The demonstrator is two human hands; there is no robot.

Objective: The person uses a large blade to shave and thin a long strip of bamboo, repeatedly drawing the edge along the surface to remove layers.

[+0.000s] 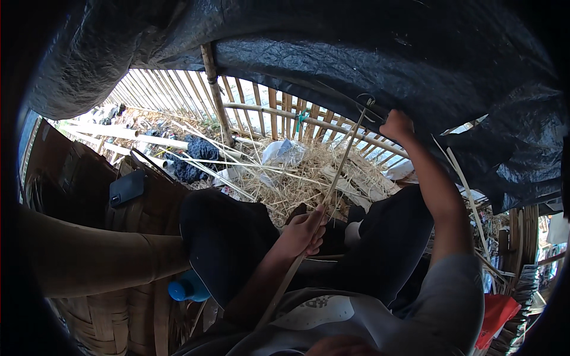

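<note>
Tan strip point(343, 167) in left fingers point(315, 242), long axis diagonal, tip forward-right.

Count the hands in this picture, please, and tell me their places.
2: the left hand grips a long pale strip above the lap; the right hand is raised near its upper end, against the dark sheet.

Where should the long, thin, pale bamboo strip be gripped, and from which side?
Probably around the middle of its visible length, from the left, as the left hand does: the bamboo strip is slim enough to wrap and slants up rightward.
</note>
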